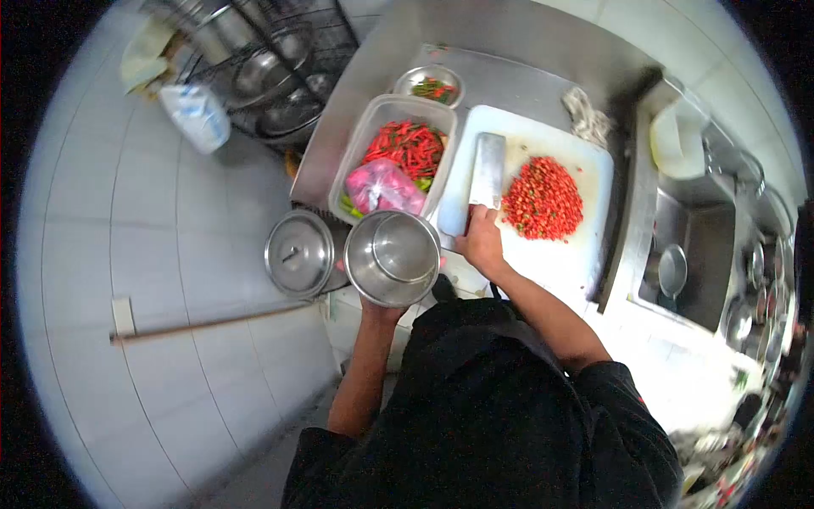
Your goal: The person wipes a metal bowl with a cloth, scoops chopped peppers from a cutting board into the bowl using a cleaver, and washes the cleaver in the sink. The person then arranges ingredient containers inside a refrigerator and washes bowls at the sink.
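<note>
My left hand (381,311) grips an empty steel pot (392,258) from below, its opening facing up, in front of the plastic tub. My right hand (482,241) is closed at the near end of a cleaver (487,170), whose wide blade lies on the left part of a white cutting board (543,136). Chopped red chilies (544,200) are heaped on the board, right of the blade. Left of the board, a clear plastic tub (349,161) holds whole red chilies (407,146) and a pink bag (386,187).
A small steel bowl (431,86) with chilies stands behind the tub. A crumpled cloth (587,116) lies at the board's far right corner. A round steel lid (299,254) is left of the pot. At right is a sink (699,246); racks with bowls stand upper left.
</note>
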`<action>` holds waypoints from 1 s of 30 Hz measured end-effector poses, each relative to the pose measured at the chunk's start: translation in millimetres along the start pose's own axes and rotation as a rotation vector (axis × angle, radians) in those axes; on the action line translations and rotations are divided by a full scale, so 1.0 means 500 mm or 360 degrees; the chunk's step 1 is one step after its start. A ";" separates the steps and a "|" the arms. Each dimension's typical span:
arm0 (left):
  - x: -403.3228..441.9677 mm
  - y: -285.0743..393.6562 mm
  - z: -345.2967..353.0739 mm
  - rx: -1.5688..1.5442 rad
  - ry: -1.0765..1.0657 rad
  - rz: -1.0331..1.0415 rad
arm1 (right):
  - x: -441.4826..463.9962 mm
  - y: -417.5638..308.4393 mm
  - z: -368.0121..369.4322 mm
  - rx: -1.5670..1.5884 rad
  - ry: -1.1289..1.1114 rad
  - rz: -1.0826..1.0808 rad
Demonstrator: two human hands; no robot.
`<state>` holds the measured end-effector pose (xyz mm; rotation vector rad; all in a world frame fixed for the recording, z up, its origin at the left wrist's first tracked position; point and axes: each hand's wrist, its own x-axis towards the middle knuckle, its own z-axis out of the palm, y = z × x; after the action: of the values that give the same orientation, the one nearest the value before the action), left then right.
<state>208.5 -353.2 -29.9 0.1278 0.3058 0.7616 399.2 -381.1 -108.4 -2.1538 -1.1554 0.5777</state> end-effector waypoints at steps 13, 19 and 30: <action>0.089 0.047 0.015 0.0560 -0.0094 -0.0337 | -0.001 -0.002 -0.152 0.0482 0.0423 0.0395; 0.150 -0.063 0.041 0.0512 -0.0165 -0.0559 | -0.151 0.074 -0.252 0.0995 0.0515 0.0717; 0.354 -0.175 0.044 0.1027 0.0189 -0.0246 | -0.414 0.202 -0.351 0.1586 0.0197 0.1268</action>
<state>393.9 -292.8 -68.5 0.6611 0.6610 0.4958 459.6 -655.0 -36.3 -1.6062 0.1692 1.0478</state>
